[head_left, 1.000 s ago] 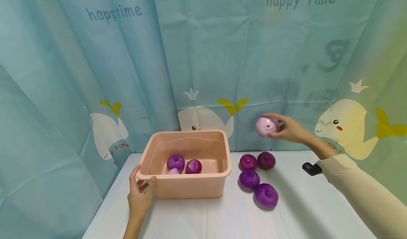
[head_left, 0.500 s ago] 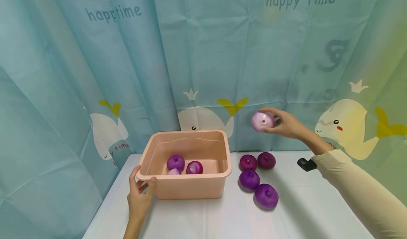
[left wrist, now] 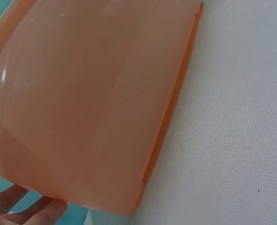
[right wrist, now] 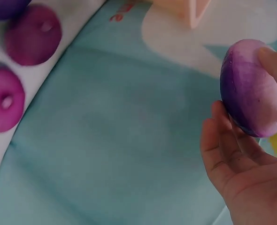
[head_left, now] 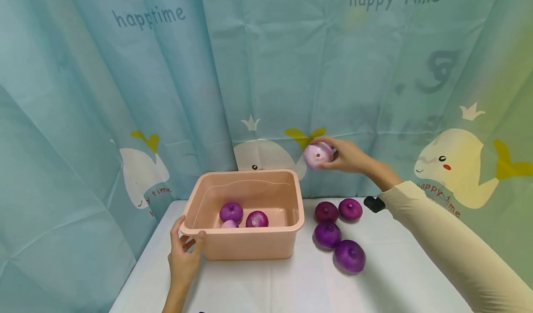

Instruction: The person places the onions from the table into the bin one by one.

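Now my right hand [head_left: 347, 156] is holding one pale purple onion [head_left: 318, 155] up over the pink tub [head_left: 245, 250] (three onions [head_left: 231, 211] inside, four onions [head_left: 349, 256] on the table [head_left: 395, 276]). My left hand [head_left: 183, 255] is gripping the tub's corner.

Only the curtain [head_left: 266, 72] behind your table carried any lettering. Upper left, in dark blue-grey: "happtime", the middle letters pinched by a fold. Upper right, same lettering: "happy time", clear. Lower left, beside the white whale print [head_left: 143, 172]: small red letters, "time" legible, the letters before it lost in a crease. Lower right, under the yellow-white whale print [head_left: 447, 167]: red "happy time", partly cut by your sleeve. In the right wrist view a scrap of red lettering [right wrist: 122, 10] showed at the top edge, too cropped to read. The left wrist view showed no text. No brands or numbers were legible anywhere.
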A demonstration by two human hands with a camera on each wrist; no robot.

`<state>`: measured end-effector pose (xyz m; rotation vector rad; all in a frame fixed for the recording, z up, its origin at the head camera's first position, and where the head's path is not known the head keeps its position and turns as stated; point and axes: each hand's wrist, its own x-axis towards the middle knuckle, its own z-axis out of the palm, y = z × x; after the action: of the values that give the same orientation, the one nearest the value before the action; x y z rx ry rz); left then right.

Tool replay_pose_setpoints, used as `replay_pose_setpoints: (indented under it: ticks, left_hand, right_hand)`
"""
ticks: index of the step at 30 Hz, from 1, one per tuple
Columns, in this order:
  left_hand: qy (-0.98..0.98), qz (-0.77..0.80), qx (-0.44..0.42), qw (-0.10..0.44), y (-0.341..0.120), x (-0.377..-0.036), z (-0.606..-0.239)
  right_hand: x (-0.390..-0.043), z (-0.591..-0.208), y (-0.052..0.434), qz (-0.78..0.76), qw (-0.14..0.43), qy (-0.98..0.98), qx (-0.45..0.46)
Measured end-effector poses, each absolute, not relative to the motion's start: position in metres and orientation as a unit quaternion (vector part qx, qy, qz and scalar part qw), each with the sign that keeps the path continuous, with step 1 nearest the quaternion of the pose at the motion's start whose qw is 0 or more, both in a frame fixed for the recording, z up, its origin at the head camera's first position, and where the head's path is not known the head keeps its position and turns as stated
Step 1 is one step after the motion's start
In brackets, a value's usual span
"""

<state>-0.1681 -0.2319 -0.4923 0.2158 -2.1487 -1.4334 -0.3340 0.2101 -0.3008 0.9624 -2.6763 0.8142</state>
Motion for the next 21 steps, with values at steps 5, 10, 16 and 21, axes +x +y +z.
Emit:
replay_pose_setpoints:
  ticks: [5, 10, 16, 21]
  left_hand:
    - [-0.8, -0.531, 0.079, 0.269, -0.233, -0.168, -0.493]
    - [-0.801, -0.532, 0.079, 0.263, -0.233, -0.168, -0.492]
    - [-0.796, -0.538, 0.078, 0.265, -0.233, -0.168, -0.492]
    - [-0.8, -0.536, 0.076, 0.26, -0.234, -0.168, -0.492]
  right_hand:
    - [-0.339, -0.3, 0.176, 0.272, 0.059, -0.897, 0.344]
    - [-0.341, -0.302, 0.141, 0.276, 0.024, -0.887, 0.369]
    - [-0.345, -0.307, 0.1, 0.28, -0.004, -0.878, 0.389]
    - [-0.35, -0.317, 0.074, 0.273, 0.001, -0.865, 0.421]
